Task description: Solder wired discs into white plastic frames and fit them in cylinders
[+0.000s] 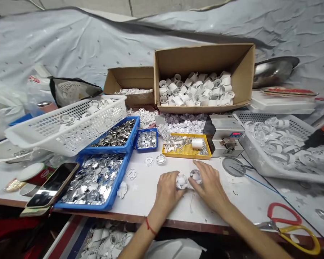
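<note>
My left hand [167, 187] is closed, thumb and fingers around a white round plastic piece [181, 181] with folded white bits on it. Just beside it, my right hand [208, 183] pinches a short white plastic cylinder [196, 175] with a grey inside. The two pieces are held close together above the white tabletop [148, 194]; whether they touch I cannot tell. A thin thread hangs below them. Nearby on the table lie a white slotted disc [149, 161], a white round cap [161, 159] and another slotted disc [131, 174].
Blue trays of metal pieces [93, 178] and a phone [52, 185] stand left. Ahead are a yellow tray [187, 154], a grey machine [226, 135] and a carton of white cylinders [205, 57]. Scissors [284, 219] and a white basket [275, 169] are at right.
</note>
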A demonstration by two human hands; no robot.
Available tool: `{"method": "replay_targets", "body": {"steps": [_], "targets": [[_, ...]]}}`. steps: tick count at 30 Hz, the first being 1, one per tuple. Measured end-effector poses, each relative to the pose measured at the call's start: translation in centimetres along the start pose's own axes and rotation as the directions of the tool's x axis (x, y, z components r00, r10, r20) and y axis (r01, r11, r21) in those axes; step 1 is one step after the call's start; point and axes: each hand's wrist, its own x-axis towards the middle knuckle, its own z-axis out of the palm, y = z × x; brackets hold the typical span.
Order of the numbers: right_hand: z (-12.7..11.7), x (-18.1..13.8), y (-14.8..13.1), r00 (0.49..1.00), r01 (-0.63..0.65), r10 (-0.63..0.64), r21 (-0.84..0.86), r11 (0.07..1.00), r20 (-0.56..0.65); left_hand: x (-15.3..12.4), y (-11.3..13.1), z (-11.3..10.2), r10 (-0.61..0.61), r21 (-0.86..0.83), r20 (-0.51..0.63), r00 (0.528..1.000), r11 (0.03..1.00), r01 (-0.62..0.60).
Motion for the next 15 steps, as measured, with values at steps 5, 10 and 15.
{"method": "replay_targets", "body": {"steps": [5, 10, 15], "targets": [[-0.8, -4.0, -4.5, 0.946, -0.292, 0.09, 0.698, 0.654, 0.311, -4.4, 2.9, -2.3, 0.199, 0.003, -0.354, 0.914, 0.977, -0.211], [-1.9, -5.1, -5.3, 0.832, -0.509, -0.1, 0.822, 0.255, 0.546, -5.7, 4.1, -4.2, 0.375, 0.093, -0.417, 0.828, 0.924, -0.371], [-3.3, -6.5, -4.3, 0.648, -0.755, -0.064, 0.652, 0.072, 0.759, -7.2, 3.7, -3.1, 0.365, -0.05, -0.489, 0.792, 0.895, -0.444]]}}
